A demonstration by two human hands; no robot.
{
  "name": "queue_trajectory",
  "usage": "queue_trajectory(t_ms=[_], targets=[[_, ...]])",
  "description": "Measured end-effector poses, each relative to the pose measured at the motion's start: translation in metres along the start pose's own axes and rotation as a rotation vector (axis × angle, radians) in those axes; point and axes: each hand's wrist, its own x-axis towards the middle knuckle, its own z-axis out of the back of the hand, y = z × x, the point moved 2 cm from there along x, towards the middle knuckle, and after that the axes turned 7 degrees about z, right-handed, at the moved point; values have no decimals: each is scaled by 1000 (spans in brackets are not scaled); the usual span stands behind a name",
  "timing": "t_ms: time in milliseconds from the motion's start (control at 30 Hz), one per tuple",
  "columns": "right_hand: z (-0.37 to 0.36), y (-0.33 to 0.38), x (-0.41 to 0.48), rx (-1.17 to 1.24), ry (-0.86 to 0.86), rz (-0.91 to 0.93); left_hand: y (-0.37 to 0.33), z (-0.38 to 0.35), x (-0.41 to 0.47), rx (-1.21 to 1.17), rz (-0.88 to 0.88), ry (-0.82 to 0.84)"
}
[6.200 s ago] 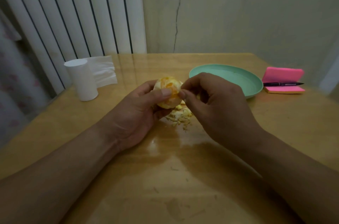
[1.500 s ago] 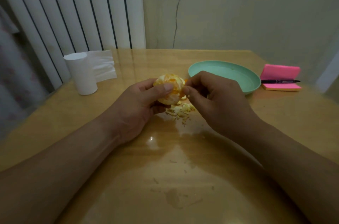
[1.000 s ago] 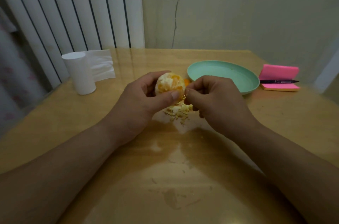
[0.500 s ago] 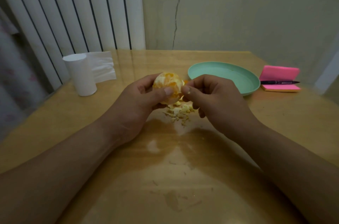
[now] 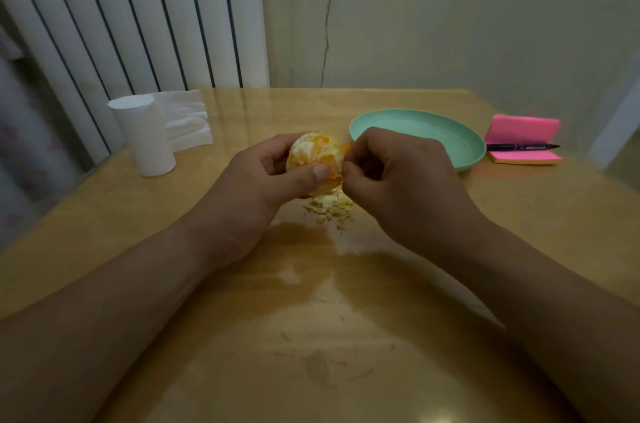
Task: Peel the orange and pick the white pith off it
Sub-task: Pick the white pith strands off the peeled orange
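Left hand (image 5: pixel 256 187) grips 1 orange (image 5: pixel 313 154); right hand (image 5: pixel 398 180) pinches its side; 1 plate (image 5: pixel 460 142) nearby.

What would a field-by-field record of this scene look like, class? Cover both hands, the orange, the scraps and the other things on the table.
Left hand: grips the orange, thumb across its front
Right hand: fingertips pinch at the orange's right side
Orange: mostly peeled, with white pith patches
Scraps: small pile on the table, under the orange
Plate: green, behind the right hand
Tissue roll: upright, far left
Sticky notes: pink, far right
Pen: black, lying on the sticky notes
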Motion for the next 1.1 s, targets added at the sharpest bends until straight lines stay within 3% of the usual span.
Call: queue_trajectory(t_ms=[333, 767, 867, 1000, 1100], targets=[[1, 0, 0, 89, -53, -47, 6, -3, 6, -223, 40, 82], [1, -13, 0, 671, -60, -317, 1, 3, 3, -615, 194, 220], [0, -20, 0, 589, -39, -339, 6, 6, 5, -664, 225, 251], [-10, -22, -3, 304, 135, -313, 9, 5, 7, -680, 270, 171], [-14, -20, -4, 228, 171, -281, 10, 4, 7, -656, 287, 129]])
